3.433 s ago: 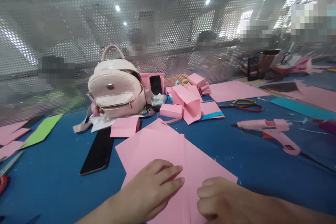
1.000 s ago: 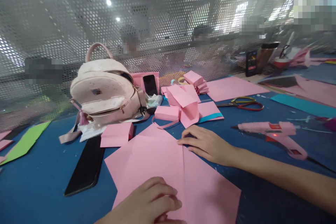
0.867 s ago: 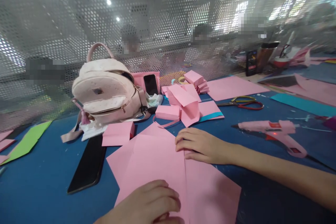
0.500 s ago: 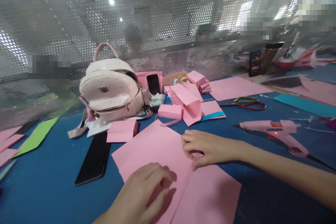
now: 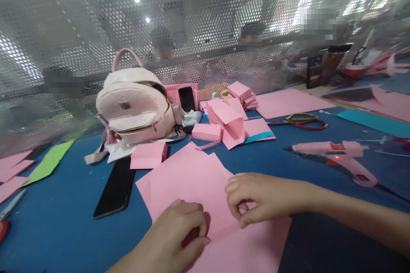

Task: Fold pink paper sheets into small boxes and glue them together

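Observation:
A large pink paper sheet point(image 5: 188, 181) lies on the blue table point(image 5: 64, 226) in front of me, with its left flap folded over. My left hand point(image 5: 177, 232) is curled at the near edge of that flap, fingers pinching the paper. My right hand point(image 5: 259, 196) comes in from the right and pinches the flap's right edge between thumb and fingers. Both hands are closed on the same sheet.
A pink backpack point(image 5: 134, 106) stands behind, with a black phone point(image 5: 113, 190) lying flat near it. Folded pink paper pieces point(image 5: 224, 121) are piled mid-table. A pink glue gun point(image 5: 336, 155) and scissors point(image 5: 301, 121) lie to the right. Green paper point(image 5: 48, 163) is at left. A perforated metal screen point(image 5: 192, 30) backs the table.
The right hand slid from the sheet's far edge back toward me, lifting and folding the paper's flap over. The left hand went from pressing flat to pinching the near edge.

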`<state>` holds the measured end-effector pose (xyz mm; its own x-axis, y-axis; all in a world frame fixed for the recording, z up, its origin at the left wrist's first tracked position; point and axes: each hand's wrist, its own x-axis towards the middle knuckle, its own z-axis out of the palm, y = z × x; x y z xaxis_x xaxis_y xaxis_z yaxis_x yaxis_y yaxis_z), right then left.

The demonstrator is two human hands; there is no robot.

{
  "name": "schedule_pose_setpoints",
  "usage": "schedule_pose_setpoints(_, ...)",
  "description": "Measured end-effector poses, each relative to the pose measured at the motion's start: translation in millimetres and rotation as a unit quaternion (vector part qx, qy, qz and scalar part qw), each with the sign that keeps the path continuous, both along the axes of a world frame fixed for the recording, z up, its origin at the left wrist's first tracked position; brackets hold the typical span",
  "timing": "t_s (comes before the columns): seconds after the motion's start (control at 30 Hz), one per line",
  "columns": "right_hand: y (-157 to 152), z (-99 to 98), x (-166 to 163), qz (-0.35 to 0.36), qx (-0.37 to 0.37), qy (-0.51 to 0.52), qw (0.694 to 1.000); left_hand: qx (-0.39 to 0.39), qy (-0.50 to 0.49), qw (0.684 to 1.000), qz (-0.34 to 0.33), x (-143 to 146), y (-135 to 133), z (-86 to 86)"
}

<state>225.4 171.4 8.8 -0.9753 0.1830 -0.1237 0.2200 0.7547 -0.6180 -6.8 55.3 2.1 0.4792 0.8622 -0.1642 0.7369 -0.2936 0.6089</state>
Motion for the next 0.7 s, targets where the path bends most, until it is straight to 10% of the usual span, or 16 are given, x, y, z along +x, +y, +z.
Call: schedule_pose_setpoints(0.7, -5, 1.2, 11, 0.039, 0.202, -0.012, 0.979, 0.228, 0.1, 0.964, -0.099, -2, 0, -20.6)
